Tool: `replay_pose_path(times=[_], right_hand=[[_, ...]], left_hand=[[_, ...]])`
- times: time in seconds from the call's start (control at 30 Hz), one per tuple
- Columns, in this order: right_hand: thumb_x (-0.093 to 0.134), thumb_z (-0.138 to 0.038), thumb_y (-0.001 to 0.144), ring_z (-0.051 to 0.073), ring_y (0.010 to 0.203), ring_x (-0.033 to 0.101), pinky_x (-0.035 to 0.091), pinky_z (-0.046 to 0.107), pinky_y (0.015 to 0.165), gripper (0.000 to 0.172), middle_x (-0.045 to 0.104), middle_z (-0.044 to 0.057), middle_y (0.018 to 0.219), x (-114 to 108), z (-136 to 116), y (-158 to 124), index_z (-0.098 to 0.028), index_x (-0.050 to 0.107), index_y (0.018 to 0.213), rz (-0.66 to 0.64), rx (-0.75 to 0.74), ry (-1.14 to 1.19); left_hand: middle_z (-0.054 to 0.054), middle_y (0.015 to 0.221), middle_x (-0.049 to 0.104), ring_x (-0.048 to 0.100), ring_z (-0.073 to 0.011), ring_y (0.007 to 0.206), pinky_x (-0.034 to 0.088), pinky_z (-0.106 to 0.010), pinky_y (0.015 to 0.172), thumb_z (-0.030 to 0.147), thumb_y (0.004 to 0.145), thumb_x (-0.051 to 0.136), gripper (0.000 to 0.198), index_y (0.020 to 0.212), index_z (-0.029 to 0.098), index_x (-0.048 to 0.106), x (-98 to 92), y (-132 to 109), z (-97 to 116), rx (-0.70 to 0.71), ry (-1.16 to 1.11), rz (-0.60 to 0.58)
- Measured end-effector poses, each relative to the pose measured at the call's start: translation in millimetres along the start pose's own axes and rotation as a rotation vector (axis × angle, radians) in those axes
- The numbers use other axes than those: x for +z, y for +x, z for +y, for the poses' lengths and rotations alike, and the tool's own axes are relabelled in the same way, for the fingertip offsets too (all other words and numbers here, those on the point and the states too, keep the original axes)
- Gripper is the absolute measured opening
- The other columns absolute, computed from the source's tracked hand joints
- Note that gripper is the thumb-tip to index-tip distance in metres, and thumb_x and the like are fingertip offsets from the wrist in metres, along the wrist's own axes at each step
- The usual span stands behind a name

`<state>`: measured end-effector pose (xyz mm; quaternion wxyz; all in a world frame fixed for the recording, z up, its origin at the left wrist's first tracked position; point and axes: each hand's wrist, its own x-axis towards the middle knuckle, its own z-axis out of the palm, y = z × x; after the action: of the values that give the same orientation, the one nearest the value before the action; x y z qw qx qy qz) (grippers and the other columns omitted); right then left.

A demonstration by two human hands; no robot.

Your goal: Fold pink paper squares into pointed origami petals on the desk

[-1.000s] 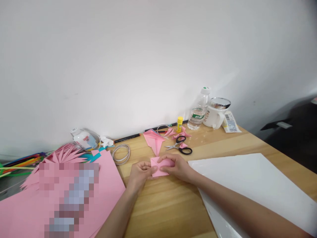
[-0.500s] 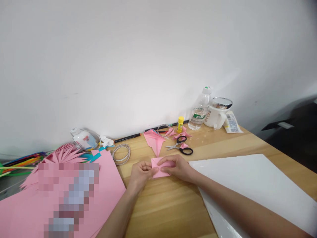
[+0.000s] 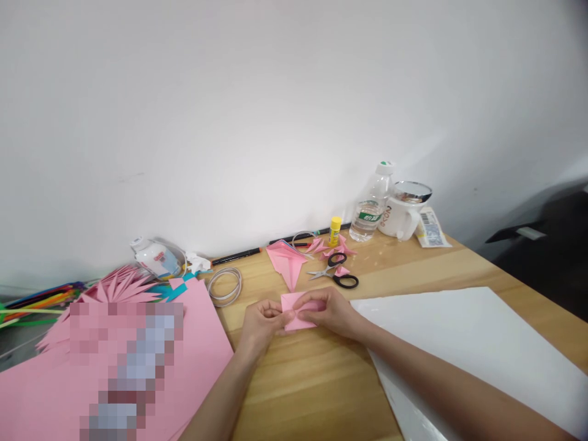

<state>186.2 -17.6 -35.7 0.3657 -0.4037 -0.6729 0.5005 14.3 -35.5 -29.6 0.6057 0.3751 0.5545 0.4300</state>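
A small pink paper square (image 3: 301, 323) with crease lines is held just over the wooden table. My left hand (image 3: 265, 321) pinches its left edge, thumb on top and fingers curled behind. From the right, my right hand (image 3: 328, 311) is closed on the paper, its thumb and index fingertip meeting near the middle; the sheet's right part is hidden beneath it. Just beyond lies a folded pink paper piece (image 3: 287, 262) with its point toward me. Black-handled scissors (image 3: 334, 271) rest behind my right hand, blades partly spread.
Pink sheets (image 3: 209, 343) and a fanned pink paper stack (image 3: 122, 286) cover the left. White board (image 3: 450, 331) lies at right. Along the wall stand a glue stick (image 3: 335, 232), a water bottle (image 3: 370, 205) and a white mug (image 3: 399, 217). A coiled band (image 3: 225, 286) lies left of centre.
My right thumb and index fingertip have shifted slightly left on the pink paper. My left hand keeps its pinch, and the things around have stayed in place.
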Motion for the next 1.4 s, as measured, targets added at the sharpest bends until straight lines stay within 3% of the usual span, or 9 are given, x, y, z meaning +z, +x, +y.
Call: replay_pose_path(times=[0.17,0.27,0.37,0.47,0.63,0.87,1.03,1.13,1.4], right_hand=[[0.062,-0.026,0.069,0.017,0.069,0.061,0.044,0.024,0.060,0.016,0.069,0.004,0.078,0,-1,-1,-0.017,0.071,0.079,-0.027,-0.018,0.057],[0.062,-0.027,0.069,0.014,0.060,0.058,0.042,0.021,0.053,0.017,0.068,0.003,0.072,0,2,-1,-0.015,0.071,0.078,-0.041,0.005,0.097],[0.062,-0.028,0.069,0.011,0.051,0.053,0.037,0.019,0.045,0.018,0.066,0.002,0.066,0,4,0,-0.015,0.070,0.078,-0.020,0.042,0.092],[0.062,-0.025,0.068,0.011,0.053,0.054,0.037,0.019,0.046,0.016,0.068,0.003,0.070,-1,5,1,-0.015,0.070,0.078,0.027,0.056,0.070],[0.063,-0.023,0.066,0.013,0.061,0.058,0.041,0.020,0.051,0.017,0.069,0.005,0.076,-1,5,2,-0.013,0.070,0.077,0.067,0.074,0.057],[0.063,-0.024,0.065,0.012,0.058,0.056,0.040,0.019,0.050,0.018,0.068,0.004,0.072,-2,5,2,-0.014,0.071,0.077,0.060,0.095,0.057],[0.065,-0.028,0.064,0.007,0.044,0.043,0.031,0.018,0.042,0.023,0.059,0.001,0.055,-4,1,4,-0.011,0.070,0.077,0.099,0.137,0.086],[0.066,-0.029,0.063,0.006,0.043,0.039,0.029,0.018,0.041,0.023,0.055,0.000,0.053,-4,0,4,-0.010,0.070,0.076,0.103,0.131,0.110],[0.064,-0.024,0.064,0.006,0.043,0.040,0.030,0.017,0.041,0.020,0.057,0.000,0.054,0,1,1,-0.012,0.070,0.078,0.053,0.176,0.134]], left_hand=[[0.000,0.050,0.061,0.054,-0.0095,0.043,0.051,-0.024,0.044,0.026,0.036,0.083,0.036,0.059,0.010,0.060,0.5,1,-1,0.010,0.008,0.010],[0.000,0.050,0.061,0.054,-0.0101,0.043,0.051,-0.024,0.045,0.026,0.036,0.083,0.036,0.059,0.010,0.060,1.5,1,-1,0.026,0.014,0.013],[0.000,0.053,0.062,0.059,-0.0131,0.048,0.053,-0.026,0.049,0.029,0.042,0.081,0.034,0.061,0.011,0.060,2.1,-1,2,0.017,-0.019,-0.031],[0.000,0.051,0.062,0.063,-0.0164,0.050,0.054,-0.028,0.051,0.034,0.050,0.077,0.031,0.062,0.012,0.060,1.0,-4,8,-0.024,-0.009,-0.099],[-0.005,0.056,0.067,0.066,-0.0208,0.056,0.054,-0.031,0.057,0.027,0.043,0.081,0.034,0.063,0.011,0.059,-1.5,-4,9,-0.067,0.006,-0.166],[-0.006,0.057,0.068,0.067,-0.0234,0.060,0.054,-0.031,0.057,0.029,0.043,0.081,0.036,0.063,0.012,0.057,-0.5,-5,7,-0.062,-0.035,-0.155],[-0.012,0.065,0.070,0.067,-0.0229,0.061,0.054,-0.031,0.058,0.047,0.061,0.068,0.039,0.068,0.009,0.060,0.3,-6,13,-0.098,-0.074,-0.181],[-0.014,0.066,0.070,0.067,-0.0233,0.058,0.054,-0.032,0.056,0.052,0.064,0.062,0.045,0.071,0.008,0.061,0.9,-7,14,-0.119,-0.052,-0.197],[-0.016,0.086,0.070,0.067,-0.0250,0.074,0.054,-0.036,0.070,0.048,0.060,0.068,0.047,0.083,0.008,0.064,0.0,-7,7,-0.088,-0.005,-0.358]])
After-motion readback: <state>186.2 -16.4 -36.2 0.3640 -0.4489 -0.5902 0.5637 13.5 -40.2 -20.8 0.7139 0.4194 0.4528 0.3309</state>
